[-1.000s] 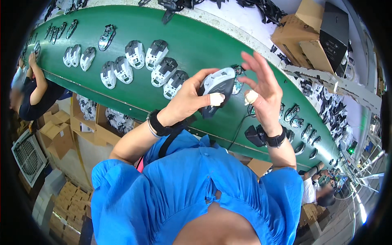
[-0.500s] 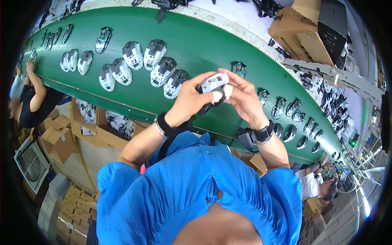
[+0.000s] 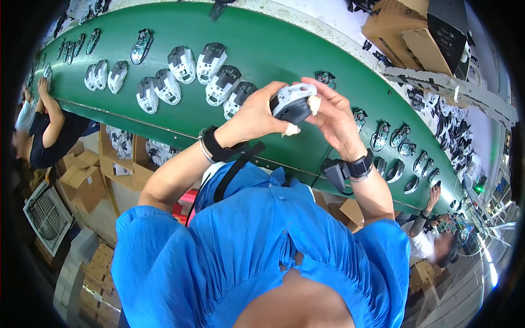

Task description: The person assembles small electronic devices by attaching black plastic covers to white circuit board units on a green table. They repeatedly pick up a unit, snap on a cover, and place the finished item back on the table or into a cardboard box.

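Observation:
A white and black computer mouse body (image 3: 292, 102) is held up over the green conveyor belt (image 3: 273, 49) between both hands. My left hand (image 3: 254, 112) grips it from the left and below. My right hand (image 3: 333, 117) wraps its right side, with fingers curled over the top and taped fingertips touching the shell. Both wrists carry black bands. Several more white mouse bodies (image 3: 210, 63) lie in a loose row on the belt just left of my hands.
Dark mouse parts (image 3: 402, 136) lie along the belt's right stretch. Cardboard boxes (image 3: 421, 30) stand beyond the belt at top right. Another person (image 3: 46, 128) works at the left, one more (image 3: 432, 235) at lower right. Cartons (image 3: 82, 183) sit below the belt.
My right hand, spread open and apart a second ago, has closed onto the mouse body. Both hands have drawn the mouse slightly nearer and turned it.

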Available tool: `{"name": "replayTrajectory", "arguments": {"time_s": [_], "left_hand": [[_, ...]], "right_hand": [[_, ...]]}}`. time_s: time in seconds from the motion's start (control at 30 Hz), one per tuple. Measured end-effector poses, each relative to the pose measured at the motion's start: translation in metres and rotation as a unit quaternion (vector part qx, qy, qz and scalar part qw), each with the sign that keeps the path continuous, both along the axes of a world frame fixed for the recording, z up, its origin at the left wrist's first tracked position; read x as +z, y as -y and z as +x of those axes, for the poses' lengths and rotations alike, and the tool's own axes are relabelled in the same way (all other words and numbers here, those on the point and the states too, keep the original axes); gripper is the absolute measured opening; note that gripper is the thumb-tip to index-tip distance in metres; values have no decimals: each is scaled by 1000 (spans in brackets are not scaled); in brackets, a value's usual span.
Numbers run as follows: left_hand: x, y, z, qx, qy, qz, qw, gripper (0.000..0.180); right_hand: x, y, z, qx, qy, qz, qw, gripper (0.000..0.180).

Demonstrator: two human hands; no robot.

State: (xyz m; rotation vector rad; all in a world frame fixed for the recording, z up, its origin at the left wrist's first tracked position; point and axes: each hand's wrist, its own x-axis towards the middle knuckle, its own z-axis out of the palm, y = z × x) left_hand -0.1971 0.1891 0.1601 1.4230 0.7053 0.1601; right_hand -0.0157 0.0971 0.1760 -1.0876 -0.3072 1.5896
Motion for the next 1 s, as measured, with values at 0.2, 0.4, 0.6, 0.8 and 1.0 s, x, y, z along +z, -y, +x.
{"name": "replayTrajectory", "arguments": {"time_s": [0.2,0.4,0.6,0.8,1.0], "left_hand": [[19,9,-7,71,122,-127,982,78],[42,23,-13,97,129,-10,987,69],[23,13,-4,49,127,10,991,76],[32,6,-9,-80,-17,214,973,72],[7,39,-22,-172,-80,196,962,59]], "right_hand": [[31,10,-9,-12,63,49,997,50],[47,20,-25,-38,133,111,984,54],[40,20,-3,-56,34,6,998,39],[49,7,2,222,518,105,819,54],[9,69,-34,139,451,58,879,56]]}}
